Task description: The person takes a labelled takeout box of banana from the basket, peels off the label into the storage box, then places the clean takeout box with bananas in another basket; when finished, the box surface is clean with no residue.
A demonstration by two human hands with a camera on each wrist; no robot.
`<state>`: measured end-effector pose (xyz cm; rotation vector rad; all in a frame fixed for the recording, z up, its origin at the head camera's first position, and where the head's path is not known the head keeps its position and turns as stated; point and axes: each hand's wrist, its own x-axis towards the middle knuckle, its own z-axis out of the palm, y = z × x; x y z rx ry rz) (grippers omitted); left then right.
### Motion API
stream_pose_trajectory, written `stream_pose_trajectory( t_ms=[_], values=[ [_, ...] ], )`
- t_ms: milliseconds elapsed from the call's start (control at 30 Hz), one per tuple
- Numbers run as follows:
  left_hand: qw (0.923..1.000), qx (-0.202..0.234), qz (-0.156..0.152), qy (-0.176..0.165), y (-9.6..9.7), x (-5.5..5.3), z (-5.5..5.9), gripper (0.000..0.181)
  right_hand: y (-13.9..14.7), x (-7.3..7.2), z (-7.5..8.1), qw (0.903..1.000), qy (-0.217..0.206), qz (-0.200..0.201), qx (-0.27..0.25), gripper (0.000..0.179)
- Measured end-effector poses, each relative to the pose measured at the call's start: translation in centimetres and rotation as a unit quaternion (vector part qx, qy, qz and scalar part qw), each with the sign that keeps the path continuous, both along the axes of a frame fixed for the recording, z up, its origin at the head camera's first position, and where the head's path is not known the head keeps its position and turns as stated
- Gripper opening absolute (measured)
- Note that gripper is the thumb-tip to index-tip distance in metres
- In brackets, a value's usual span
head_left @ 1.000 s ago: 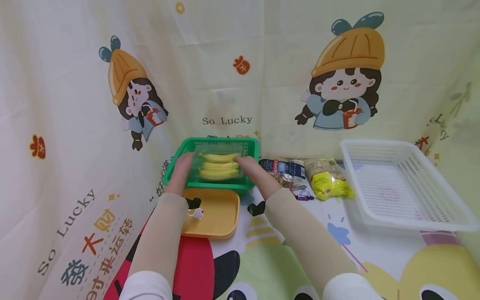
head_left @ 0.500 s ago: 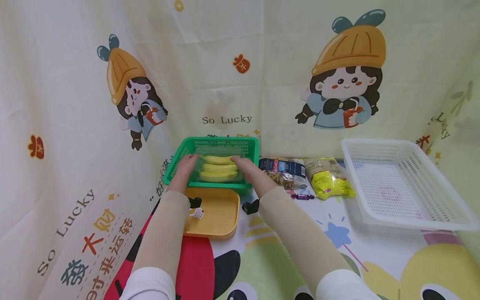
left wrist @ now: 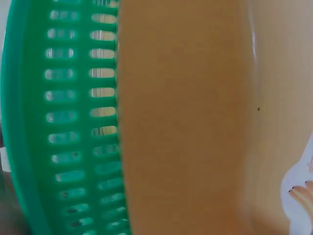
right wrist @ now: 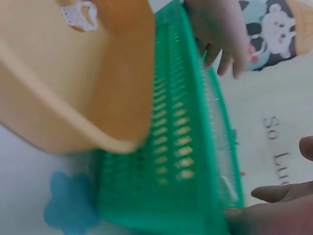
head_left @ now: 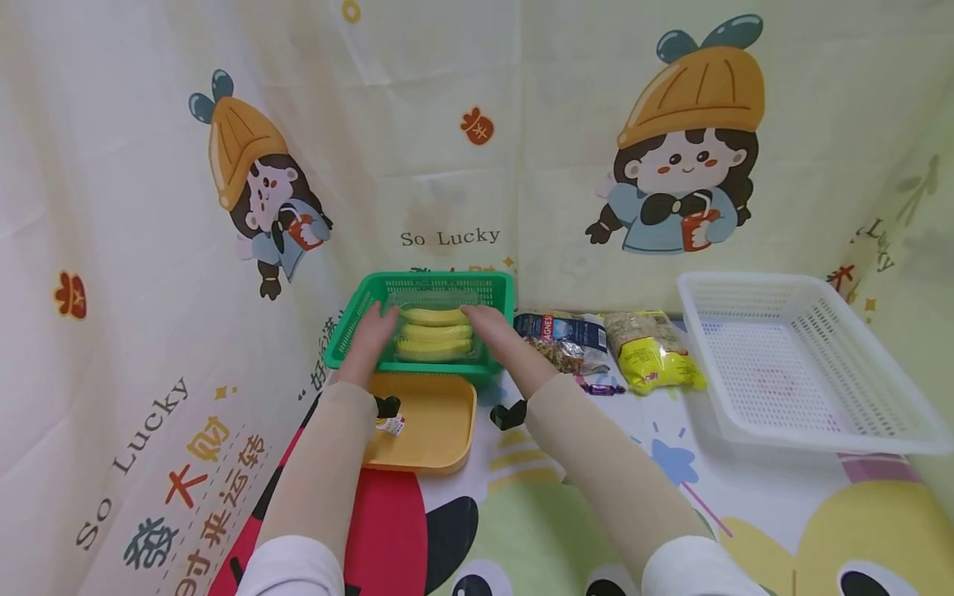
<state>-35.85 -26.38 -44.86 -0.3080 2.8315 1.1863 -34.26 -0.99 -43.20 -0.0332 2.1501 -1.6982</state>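
A clear plastic box with several yellow bananas lies inside the green basket. My left hand is at the box's left side, thumb raised beside it and fingers relaxed. On the opposite side is my right hand, its thumb tip by the top banana. In the right wrist view, the left hand shows loosely hanging fingers over the basket rim, while the right hand has its fingers spread near the basket's end. The left wrist view mostly shows the slotted basket wall.
An orange tray with a banana sticker stands before the basket. To the right lie a dark-labelled bag, a yellow bag and a purple-wrapped candy. A white basket stands far right. Printed cloth hangs behind.
The banana box has sunk lower into the green basket. My left thumb has come up off its edge, and both hands have loosened around it.
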Motion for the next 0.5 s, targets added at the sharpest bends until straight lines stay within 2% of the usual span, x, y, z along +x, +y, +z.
stream_pose_trajectory(
  t_ms=[100, 200, 300, 400, 500],
  values=[
    [0.9954, -0.066, -0.031, 0.061, 0.8, 0.1, 0.7, 0.071, 1.4, 0.4, 0.8, 0.9973, 0.056, 0.009, 0.047, 0.066],
    [0.9802, -0.145, -0.073, 0.113, 2.3, 0.8, 2.0, 0.066, 3.4, 1.2, 1.6, 0.9867, 0.114, 0.034, 0.111, 0.066],
    [0.9613, -0.208, -0.110, 0.143, 4.2, 2.4, 3.3, 0.064, 5.6, 2.3, 2.2, 0.9665, 0.179, 0.067, 0.172, 0.065],
    [0.9421, -0.263, -0.136, 0.157, 6.1, 4.6, 4.1, 0.066, 7.9, 4.0, 2.7, 0.9422, 0.236, 0.087, 0.222, 0.066],
    [0.9305, -0.292, -0.162, 0.151, 8.0, 6.9, 4.5, 0.069, 10.0, 6.0, 2.9, 0.9144, 0.282, 0.092, 0.276, 0.069]
  ],
)
